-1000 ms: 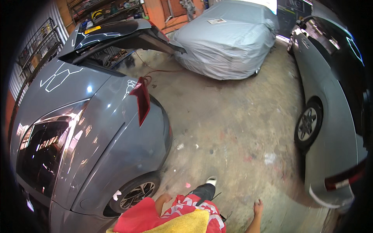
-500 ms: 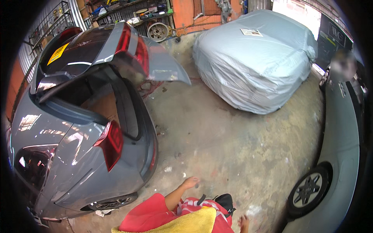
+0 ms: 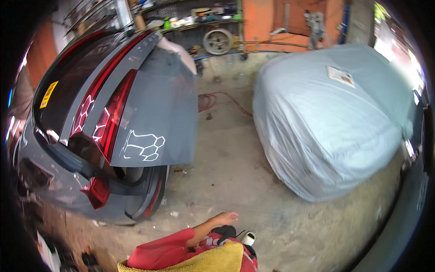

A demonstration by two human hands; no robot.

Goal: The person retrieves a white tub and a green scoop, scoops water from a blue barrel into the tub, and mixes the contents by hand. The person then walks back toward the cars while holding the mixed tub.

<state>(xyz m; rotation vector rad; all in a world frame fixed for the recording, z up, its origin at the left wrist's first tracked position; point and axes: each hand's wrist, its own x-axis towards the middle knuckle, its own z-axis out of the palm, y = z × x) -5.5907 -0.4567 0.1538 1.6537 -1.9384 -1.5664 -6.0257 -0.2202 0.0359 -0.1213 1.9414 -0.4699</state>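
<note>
Minding the raised tailgate [image 3: 158, 106] of the grey car [image 3: 68, 195], ahead L, we'd best give its corner room; L hand [image 3: 226, 218] empty, fingers loosely bent, touching nothing; R hand n/a, out of view.

A grey car [image 3: 111, 124] stands at left, its tailgate [image 3: 158, 106] raised, red tail lights [image 3: 118, 118] showing.

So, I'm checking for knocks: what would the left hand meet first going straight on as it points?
Nothing close, it seems: the left hand points rightward over concrete floor. Farther on, perhaps the covered car, though depth is unclear.
</note>
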